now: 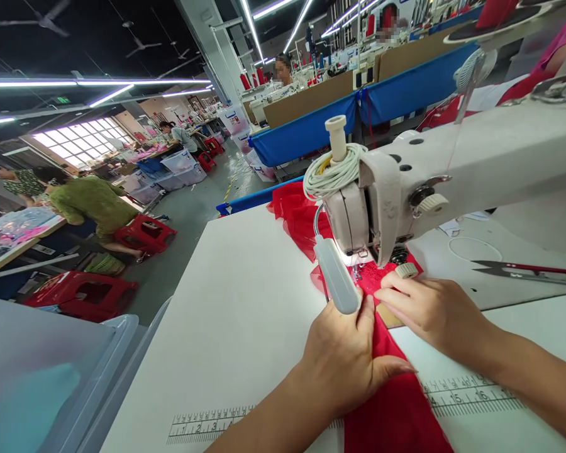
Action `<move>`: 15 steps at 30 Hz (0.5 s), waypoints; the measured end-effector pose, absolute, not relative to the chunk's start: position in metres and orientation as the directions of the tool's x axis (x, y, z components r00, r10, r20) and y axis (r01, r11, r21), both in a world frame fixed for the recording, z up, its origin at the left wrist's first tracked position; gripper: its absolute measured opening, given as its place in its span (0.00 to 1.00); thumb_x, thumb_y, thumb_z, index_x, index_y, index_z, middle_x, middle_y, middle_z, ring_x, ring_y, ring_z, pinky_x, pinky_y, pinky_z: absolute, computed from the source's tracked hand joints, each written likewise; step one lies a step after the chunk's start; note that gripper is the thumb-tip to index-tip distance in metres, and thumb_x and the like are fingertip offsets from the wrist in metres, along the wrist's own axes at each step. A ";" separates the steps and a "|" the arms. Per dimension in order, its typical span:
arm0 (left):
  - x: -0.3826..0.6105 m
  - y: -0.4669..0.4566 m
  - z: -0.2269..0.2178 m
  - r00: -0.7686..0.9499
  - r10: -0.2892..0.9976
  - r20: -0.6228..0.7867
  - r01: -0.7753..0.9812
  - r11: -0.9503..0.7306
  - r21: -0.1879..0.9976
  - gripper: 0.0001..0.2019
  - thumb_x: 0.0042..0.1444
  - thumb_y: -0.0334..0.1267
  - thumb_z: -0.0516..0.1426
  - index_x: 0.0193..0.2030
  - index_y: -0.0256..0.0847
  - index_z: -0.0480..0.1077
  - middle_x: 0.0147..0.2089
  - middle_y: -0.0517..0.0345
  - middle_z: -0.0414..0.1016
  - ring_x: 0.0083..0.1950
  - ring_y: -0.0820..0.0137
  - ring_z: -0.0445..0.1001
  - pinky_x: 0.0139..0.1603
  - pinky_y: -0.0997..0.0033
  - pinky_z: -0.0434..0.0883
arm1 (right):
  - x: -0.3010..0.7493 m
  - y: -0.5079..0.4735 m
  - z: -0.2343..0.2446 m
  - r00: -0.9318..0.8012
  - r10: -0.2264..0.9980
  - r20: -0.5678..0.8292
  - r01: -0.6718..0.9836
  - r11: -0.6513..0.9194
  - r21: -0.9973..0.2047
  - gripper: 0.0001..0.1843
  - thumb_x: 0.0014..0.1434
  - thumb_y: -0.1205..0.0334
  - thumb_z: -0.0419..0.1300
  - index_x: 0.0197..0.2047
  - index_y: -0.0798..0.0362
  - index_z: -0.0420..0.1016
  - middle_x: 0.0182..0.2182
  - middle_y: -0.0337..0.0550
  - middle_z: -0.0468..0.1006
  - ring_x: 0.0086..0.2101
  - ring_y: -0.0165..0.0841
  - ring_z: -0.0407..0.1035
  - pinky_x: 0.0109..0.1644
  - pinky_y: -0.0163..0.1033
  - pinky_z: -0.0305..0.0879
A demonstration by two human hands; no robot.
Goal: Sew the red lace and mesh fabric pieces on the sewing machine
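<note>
Red fabric (pixel 391 402) runs from the table's front edge up under the needle and presser foot (pixel 357 272) of a white sewing machine (pixel 481 157). My left hand (pixel 342 352) rests flat on this cloth just in front of the foot, thumb stretched out to the right; a grey lamp head (pixel 337 275) partly hides its fingertips. On the other side, my right hand (pixel 436 311) has its fingers bent and drawn together at the fabric's right edge, close to the foot. More sheer red fabric (pixel 302 220) lies bunched behind the machine head.
Thread snips (pixel 532 272) lie on the machine bed at right. A printed ruler (pixel 207 423) crosses the table's front. Coiled white cord (pixel 334 171) hangs on the machine's post. A plastic bin (pixel 42 371) stands left; red stools (pixel 146 234) and seated co-workers (pixel 92 201) are beyond.
</note>
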State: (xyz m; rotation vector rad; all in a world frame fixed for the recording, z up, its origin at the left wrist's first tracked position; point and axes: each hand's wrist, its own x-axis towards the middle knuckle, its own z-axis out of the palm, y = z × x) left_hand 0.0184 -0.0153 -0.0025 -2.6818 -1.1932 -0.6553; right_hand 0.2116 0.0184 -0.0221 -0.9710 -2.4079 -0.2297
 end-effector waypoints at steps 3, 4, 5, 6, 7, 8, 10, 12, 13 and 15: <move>0.021 -0.016 -0.005 0.574 0.649 0.500 0.740 -0.672 0.021 0.47 0.64 0.63 0.26 0.45 0.28 0.75 0.44 0.38 0.78 0.39 0.59 0.78 0.31 0.63 0.75 | 0.213 0.018 -0.022 -0.604 0.603 0.520 0.686 0.726 -0.046 0.16 0.59 0.76 0.47 0.34 0.53 0.74 0.30 0.42 0.77 0.22 0.29 0.60 0.25 0.37 0.48; 0.022 -0.016 -0.005 0.570 0.639 0.516 0.741 -0.671 0.012 0.46 0.65 0.63 0.26 0.44 0.28 0.75 0.45 0.38 0.78 0.39 0.59 0.78 0.30 0.64 0.75 | 0.213 0.018 -0.022 -0.606 0.605 0.516 0.685 0.727 -0.048 0.16 0.59 0.76 0.47 0.34 0.53 0.74 0.31 0.42 0.77 0.22 0.29 0.61 0.25 0.37 0.48; 0.022 -0.016 -0.005 0.568 0.632 0.528 0.742 -0.670 0.004 0.46 0.65 0.62 0.26 0.43 0.29 0.76 0.45 0.38 0.79 0.39 0.59 0.79 0.29 0.64 0.74 | 0.213 0.018 -0.023 -0.609 0.606 0.512 0.684 0.728 -0.049 0.16 0.59 0.76 0.47 0.35 0.54 0.74 0.31 0.43 0.77 0.22 0.29 0.62 0.25 0.37 0.48; 0.023 -0.016 -0.005 0.566 0.627 0.536 0.744 -0.668 -0.003 0.45 0.65 0.62 0.27 0.43 0.29 0.76 0.45 0.38 0.79 0.40 0.59 0.79 0.29 0.64 0.74 | 0.213 0.019 -0.023 -0.610 0.608 0.508 0.684 0.728 -0.049 0.16 0.60 0.75 0.47 0.35 0.54 0.74 0.31 0.43 0.78 0.23 0.29 0.62 0.25 0.37 0.48; 0.023 -0.016 -0.006 0.563 0.624 0.541 0.746 -0.666 -0.009 0.45 0.65 0.62 0.27 0.42 0.29 0.76 0.45 0.39 0.79 0.40 0.59 0.79 0.28 0.64 0.74 | 0.213 0.019 -0.023 -0.613 0.608 0.505 0.684 0.728 -0.046 0.15 0.60 0.75 0.47 0.36 0.54 0.75 0.32 0.44 0.78 0.23 0.30 0.63 0.25 0.37 0.49; 0.022 -0.016 -0.006 0.561 0.626 0.542 0.749 -0.662 -0.011 0.45 0.65 0.62 0.27 0.42 0.29 0.76 0.45 0.39 0.79 0.40 0.59 0.79 0.28 0.64 0.74 | 0.213 0.019 -0.023 -0.614 0.607 0.505 0.685 0.727 -0.040 0.15 0.60 0.75 0.48 0.36 0.54 0.75 0.32 0.44 0.78 0.23 0.30 0.63 0.25 0.37 0.49; 0.022 -0.016 -0.008 0.560 0.638 0.528 0.755 -0.656 -0.008 0.45 0.65 0.63 0.28 0.44 0.29 0.76 0.45 0.39 0.79 0.42 0.58 0.79 0.30 0.64 0.74 | 0.212 0.020 -0.024 -0.612 0.606 0.508 0.693 0.721 -0.026 0.15 0.60 0.74 0.48 0.35 0.54 0.75 0.33 0.44 0.79 0.22 0.29 0.62 0.24 0.37 0.48; 0.021 -0.015 -0.010 0.561 0.656 0.505 0.761 -0.648 -0.003 0.45 0.65 0.64 0.29 0.47 0.28 0.75 0.45 0.39 0.78 0.43 0.58 0.78 0.33 0.64 0.76 | 0.211 0.022 -0.024 -0.609 0.611 0.506 0.700 0.713 -0.017 0.16 0.59 0.75 0.48 0.35 0.54 0.75 0.33 0.44 0.79 0.20 0.29 0.61 0.24 0.37 0.48; 0.020 -0.014 -0.011 0.563 0.664 0.492 0.764 -0.645 -0.003 0.45 0.65 0.64 0.30 0.49 0.28 0.74 0.46 0.39 0.78 0.44 0.58 0.78 0.35 0.64 0.76 | 0.211 0.022 -0.025 -0.610 0.613 0.502 0.703 0.711 -0.014 0.16 0.59 0.75 0.48 0.34 0.54 0.75 0.34 0.44 0.79 0.20 0.29 0.61 0.24 0.37 0.48; 0.019 -0.013 -0.014 0.567 0.679 0.466 0.769 -0.639 -0.006 0.44 0.65 0.65 0.31 0.51 0.28 0.74 0.46 0.38 0.78 0.45 0.57 0.78 0.38 0.63 0.77 | 0.211 0.024 -0.025 -0.606 0.622 0.497 0.713 0.701 -0.009 0.16 0.58 0.75 0.48 0.34 0.54 0.76 0.35 0.44 0.80 0.20 0.28 0.61 0.24 0.37 0.48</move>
